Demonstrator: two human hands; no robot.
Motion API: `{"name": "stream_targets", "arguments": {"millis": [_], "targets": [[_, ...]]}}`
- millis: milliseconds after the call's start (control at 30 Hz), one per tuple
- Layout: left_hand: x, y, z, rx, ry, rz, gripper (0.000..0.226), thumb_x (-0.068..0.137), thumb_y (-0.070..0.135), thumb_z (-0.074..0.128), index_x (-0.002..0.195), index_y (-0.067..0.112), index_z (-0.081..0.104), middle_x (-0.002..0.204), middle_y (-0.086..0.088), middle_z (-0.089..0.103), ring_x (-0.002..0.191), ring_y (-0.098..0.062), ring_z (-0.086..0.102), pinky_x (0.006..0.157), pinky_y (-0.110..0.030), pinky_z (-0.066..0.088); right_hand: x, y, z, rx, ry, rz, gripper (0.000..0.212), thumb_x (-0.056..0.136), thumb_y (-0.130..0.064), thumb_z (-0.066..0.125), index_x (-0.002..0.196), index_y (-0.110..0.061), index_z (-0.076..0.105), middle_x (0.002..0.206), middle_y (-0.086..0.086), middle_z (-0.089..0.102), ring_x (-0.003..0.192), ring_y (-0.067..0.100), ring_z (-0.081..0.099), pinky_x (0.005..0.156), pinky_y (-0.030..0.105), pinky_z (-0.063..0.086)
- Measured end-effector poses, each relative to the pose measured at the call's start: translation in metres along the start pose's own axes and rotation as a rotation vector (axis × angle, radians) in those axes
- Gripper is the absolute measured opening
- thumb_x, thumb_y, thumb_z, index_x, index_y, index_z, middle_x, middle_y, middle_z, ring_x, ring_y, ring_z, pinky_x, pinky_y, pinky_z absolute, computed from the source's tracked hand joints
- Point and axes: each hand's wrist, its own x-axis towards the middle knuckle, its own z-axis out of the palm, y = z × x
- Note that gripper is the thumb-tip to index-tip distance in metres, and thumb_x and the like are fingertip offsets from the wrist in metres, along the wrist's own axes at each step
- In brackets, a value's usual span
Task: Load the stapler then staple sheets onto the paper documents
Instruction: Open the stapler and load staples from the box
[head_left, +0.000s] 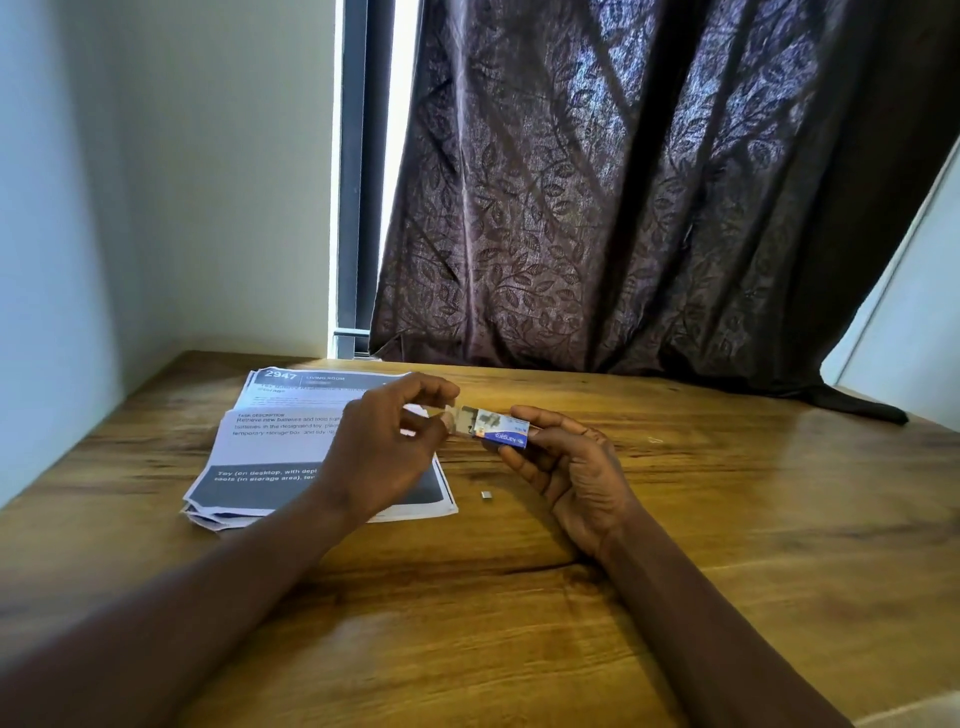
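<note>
- A small staple box, blue and white with printed lettering on its side, is held just above a wooden desk, lying roughly level with its open end turned to the person's left.
- The right hand holds the box's closed end, the grip curled round it, with the thumb on top and the fingers underneath.
- At the open end, a grey insert sticks out of the box. The left hand pinches it between thumb and fingertips. Blur hides whether this is a tray or a strip of staples.
- Left of the box, and partly under the left hand, a loosely squared stack of paper documents lies flat on the desk. The sheets are white with dark printed bands, and the top sheet is headed "2947".
- Nearer the person than the box, a small silvery clump of staples lies alone on the wood, just beside the stack's corner.
- Beyond the box, a dark leaf-patterned curtain hangs down to the desk's far edge.
</note>
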Motion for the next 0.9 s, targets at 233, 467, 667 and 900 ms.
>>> {"name": "stream_targets", "arguments": {"millis": [233, 467, 667, 900], "targets": [[-0.001, 0.001, -0.003, 0.282, -0.066, 0.336, 0.008, 0.09, 0.017, 0.074, 0.097, 0.022, 0.073, 0.101, 0.01, 0.07, 0.087, -0.008, 0.067, 0.076, -0.035, 0.061, -0.002, 0.004, 0.001, -0.165, -0.005, -0.085, 0.019, 0.09, 0.012, 0.059, 0.096, 0.002, 0.074, 0.098, 0.018, 0.077, 0.087, 0.025, 0.076, 0.07, 0.029, 0.064], [0.002, -0.007, -0.005, 0.31, -0.118, 0.276, 0.016, 0.087, 0.02, 0.078, 0.103, 0.021, 0.079, 0.101, 0.009, 0.074, 0.085, -0.005, 0.067, 0.077, -0.035, 0.061, -0.002, 0.003, 0.0, -0.21, -0.026, -0.059, 0.019, 0.089, 0.012, 0.06, 0.1, 0.004, 0.073, 0.097, 0.015, 0.078, 0.089, 0.024, 0.076, 0.068, 0.026, 0.063], [0.0, -0.007, -0.004, 0.335, -0.17, 0.21, 0.017, 0.083, 0.023, 0.083, 0.1, 0.023, 0.081, 0.1, 0.009, 0.075, 0.079, -0.002, 0.066, 0.071, -0.027, 0.059, 0.0, 0.004, -0.003, -0.226, -0.032, 0.013, 0.023, 0.092, 0.015, 0.054, 0.098, 0.004, 0.074, 0.101, 0.02, 0.077, 0.09, 0.027, 0.076, 0.065, 0.026, 0.063], [-0.003, -0.001, -0.002, 0.396, -0.193, 0.153, 0.009, 0.082, 0.024, 0.083, 0.09, 0.025, 0.078, 0.093, 0.008, 0.074, 0.074, -0.004, 0.067, 0.064, -0.019, 0.048, 0.001, 0.006, -0.003, -0.25, -0.048, 0.034, 0.025, 0.093, 0.014, 0.054, 0.095, 0.002, 0.075, 0.098, 0.02, 0.077, 0.087, 0.026, 0.076, 0.066, 0.026, 0.063]]}}
